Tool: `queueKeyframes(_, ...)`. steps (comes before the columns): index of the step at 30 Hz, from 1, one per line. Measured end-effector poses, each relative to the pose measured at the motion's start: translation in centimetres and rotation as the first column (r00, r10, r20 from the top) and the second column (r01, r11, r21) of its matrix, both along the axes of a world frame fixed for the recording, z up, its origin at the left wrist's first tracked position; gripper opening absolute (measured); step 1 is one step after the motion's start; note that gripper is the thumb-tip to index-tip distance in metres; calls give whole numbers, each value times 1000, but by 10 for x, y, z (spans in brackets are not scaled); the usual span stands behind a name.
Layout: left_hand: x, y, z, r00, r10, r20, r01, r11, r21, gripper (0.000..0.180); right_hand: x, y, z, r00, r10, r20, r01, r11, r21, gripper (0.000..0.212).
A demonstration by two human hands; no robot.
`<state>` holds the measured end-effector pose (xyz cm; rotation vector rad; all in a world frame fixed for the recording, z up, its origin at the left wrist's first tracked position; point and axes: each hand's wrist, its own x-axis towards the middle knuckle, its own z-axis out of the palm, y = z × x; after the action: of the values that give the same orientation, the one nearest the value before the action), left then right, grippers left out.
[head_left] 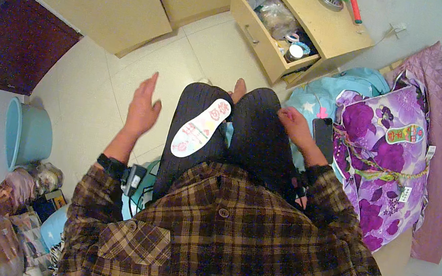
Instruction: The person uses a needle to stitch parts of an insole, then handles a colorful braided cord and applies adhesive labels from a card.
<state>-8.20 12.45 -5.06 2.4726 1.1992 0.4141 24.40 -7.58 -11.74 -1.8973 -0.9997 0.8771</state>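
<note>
White, flower-patterned insole point(202, 128), seemingly part-decorated, lies on our black-clad thigh point(189, 100); left grip point(144, 105) spreads, right grip point(296, 126) curls, pinch unclear

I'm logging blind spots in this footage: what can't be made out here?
All in the head view:
- White insole: underside hidden, as it lies patterned side up on the black trousers.
- Right hand: fingers curled, too small and blurred to tell whether they pinch something thin.
- Drawer: whatever lies beneath the plastic bag is covered.
- Teal bucket: most of its inside is blocked by its wall.
</note>
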Motion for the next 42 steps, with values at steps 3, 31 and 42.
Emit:
queueKeyframes(3, -7, -30, -7, 984, -179, -20, 176, 979, -105, 69, 10, -56, 0, 993, -20, 113, 37, 987, -158, 20)
queueKeyframes(31, 39, -36, 62, 643, 446, 622, 238, 655, -717, 19, -81, 28, 101, 798, 448, -404, -417, 893, 169, 29)
queueKeyframes(42, 51, -32, 45, 487, 550, 678, 509, 453, -732, 21, -92, 15, 78, 342, 331, -879, -395, 900, 185, 40)
